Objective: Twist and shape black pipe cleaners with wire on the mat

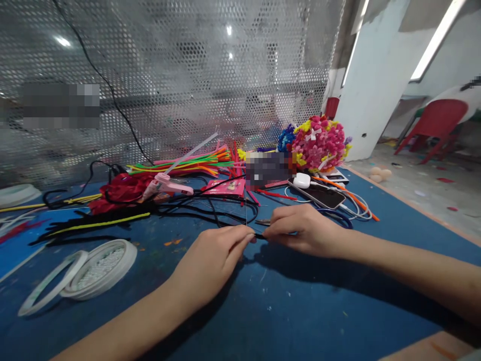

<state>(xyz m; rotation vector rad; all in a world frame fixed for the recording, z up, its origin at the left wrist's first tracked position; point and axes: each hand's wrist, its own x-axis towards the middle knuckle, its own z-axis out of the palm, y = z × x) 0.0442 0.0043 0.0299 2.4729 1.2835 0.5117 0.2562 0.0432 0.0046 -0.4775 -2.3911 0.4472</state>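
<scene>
My left hand (214, 258) and my right hand (300, 228) meet over the blue table (285, 306). Both pinch a short black pipe cleaner (259, 235) between their fingertips, and a thin wire rises upright from it. My right hand also seems to hold small pliers (263, 222), whose tip pokes out to the left. A tangle of black pipe cleaners (203, 210) lies just behind my hands.
Rolls of white tape (93, 268) lie at the left. Behind are a pink glue gun (167, 185), coloured pipe cleaners (188, 163), red flowers (120, 190), a phone (325, 197) with white earbud case (301, 180) and cables, and a pink and yellow bouquet (319, 143). A perforated mesh screen (169, 75) walls the back.
</scene>
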